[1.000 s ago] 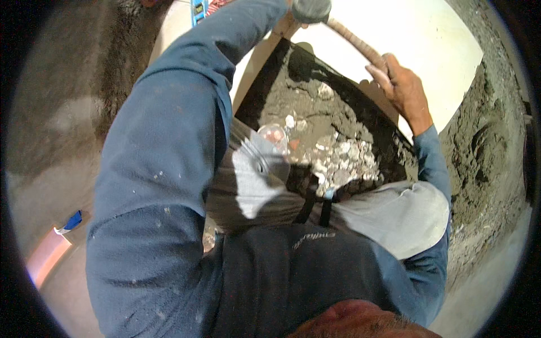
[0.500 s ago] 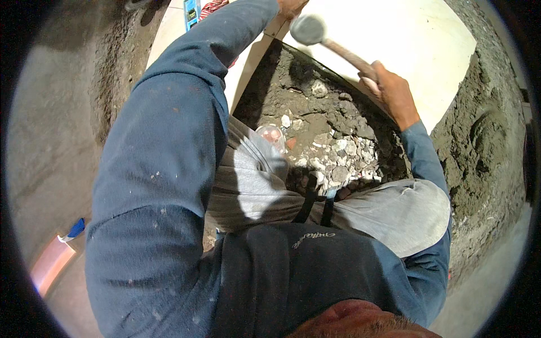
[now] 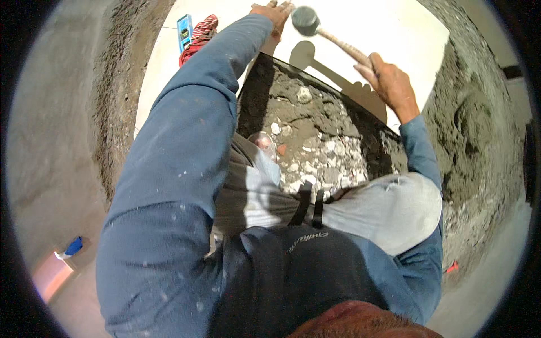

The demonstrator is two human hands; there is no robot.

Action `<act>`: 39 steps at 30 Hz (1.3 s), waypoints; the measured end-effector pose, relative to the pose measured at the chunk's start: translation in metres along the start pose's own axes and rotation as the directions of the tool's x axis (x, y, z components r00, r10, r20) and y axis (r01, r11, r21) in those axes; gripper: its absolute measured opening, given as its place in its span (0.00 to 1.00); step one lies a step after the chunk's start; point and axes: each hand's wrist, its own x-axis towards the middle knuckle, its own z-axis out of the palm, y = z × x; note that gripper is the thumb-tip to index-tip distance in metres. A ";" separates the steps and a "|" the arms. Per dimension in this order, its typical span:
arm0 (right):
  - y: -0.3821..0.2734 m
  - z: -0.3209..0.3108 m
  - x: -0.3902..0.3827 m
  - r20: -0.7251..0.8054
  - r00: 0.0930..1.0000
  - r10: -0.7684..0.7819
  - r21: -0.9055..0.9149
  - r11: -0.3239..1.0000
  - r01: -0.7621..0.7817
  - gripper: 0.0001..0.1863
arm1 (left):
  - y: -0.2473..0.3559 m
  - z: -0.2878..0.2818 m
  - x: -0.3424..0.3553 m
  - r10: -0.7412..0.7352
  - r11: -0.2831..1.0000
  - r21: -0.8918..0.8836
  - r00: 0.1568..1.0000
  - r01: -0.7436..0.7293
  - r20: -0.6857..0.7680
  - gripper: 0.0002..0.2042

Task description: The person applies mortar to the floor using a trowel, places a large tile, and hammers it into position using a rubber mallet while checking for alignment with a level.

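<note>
From my end of the feed, I judge the work to be partway along. The broad, pale cream, smooth tile (image 3: pixel 389 25) lies beneath and ahead of both hands, already down over the ground there, and a second flat, cream-coloured tile (image 3: pixel 160 73) covers the area to the left of the left hand. My right hand (image 3: pixel 393 84) is wrapped around the slim, light-brown handle of a mallet with a rounded, dark grey head (image 3: pixel 306 21); that head hangs just to the right of my left hand, and its shadow falling apart from it suggests it is lifted off the tile. My left hand (image 3: pixel 273 18) has its fingers loosely spread near the join between the two tiles; it sits so close to the top of the view that I can't tell how firmly it presses. Closer to the body than either hand, the rough bed of grey mortar and white stone chips (image 3: pixel 332 160) lies bare, so I count that patch as not yet covered. Right of the right hand is a lumpy, wet-looking grey mortar heap (image 3: pixel 472 124). Left of the left hand, a blue, box-shaped spirit level (image 3: pixel 184 34) rests beside a crumpled, red-and-white striped cloth (image 3: pixel 204 31), both away from the mallet.
</note>
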 end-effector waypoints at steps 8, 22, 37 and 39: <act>0.030 0.005 -0.097 -0.445 0.830 0.336 0.529 0.847 -0.059 0.17 | 0.103 -0.054 0.003 0.206 0.814 -0.577 0.963 -0.069 0.175 0.46; 0.084 0.014 -0.150 -0.367 0.859 0.356 0.399 0.895 -0.201 0.20 | 0.145 -0.062 -0.005 0.080 0.886 -0.462 0.994 -0.039 0.071 0.61; 0.080 0.010 -0.163 -0.331 0.808 0.488 0.488 0.821 -0.296 0.20 | 0.113 -0.091 0.025 -0.033 0.871 -0.483 0.971 -0.088 -0.235 0.34; 0.075 -0.033 -0.150 -0.201 0.823 0.531 0.603 0.729 -0.323 0.18 | 0.058 -0.059 0.061 -0.077 0.798 -0.577 0.920 -0.174 -0.384 0.30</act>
